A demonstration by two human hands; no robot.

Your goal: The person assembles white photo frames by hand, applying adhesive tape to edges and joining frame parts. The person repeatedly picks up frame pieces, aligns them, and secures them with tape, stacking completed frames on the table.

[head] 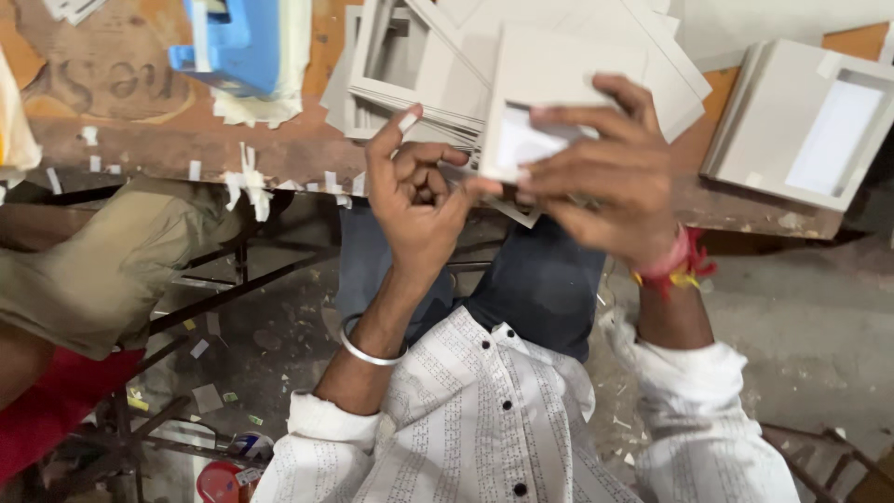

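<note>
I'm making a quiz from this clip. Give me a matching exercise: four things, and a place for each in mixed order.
Things:
1. grey card frame
2. blue tape dispenser
3. metal bangle
4. red thread band

Places:
A. left wrist
B. in right hand
C. right wrist
D. table's far left

Pairs: 1-B, 2-D, 3-A, 4-C
</note>
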